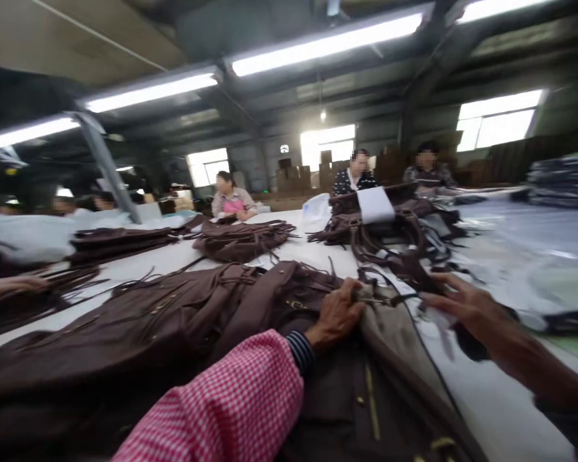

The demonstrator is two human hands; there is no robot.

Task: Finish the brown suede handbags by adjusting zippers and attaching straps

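Note:
A dark brown bag (318, 385) with brass-coloured fittings and a zip lies across the table in front of me. Its beige lining (402, 340) shows on the right side. My left hand (337, 314), in a pink checked sleeve, is closed on the bag's upper edge. To the right, what seems to be my right hand (460, 301) reaches in from a dark sleeve. A thin dark strap (405, 298) runs to its fingertips and appears pinched there. Motion blurs these fingers and a pale strip hanging below them. Another brown bag (139, 314) lies close by on the left.
Piles of brown bags lie farther along the white table: one pile (243, 240) in the middle, another (380, 218) under white paper. Clear plastic (549, 237) covers the right side. A co-worker's hand (12, 289) touches bags at far left. Several people sit beyond.

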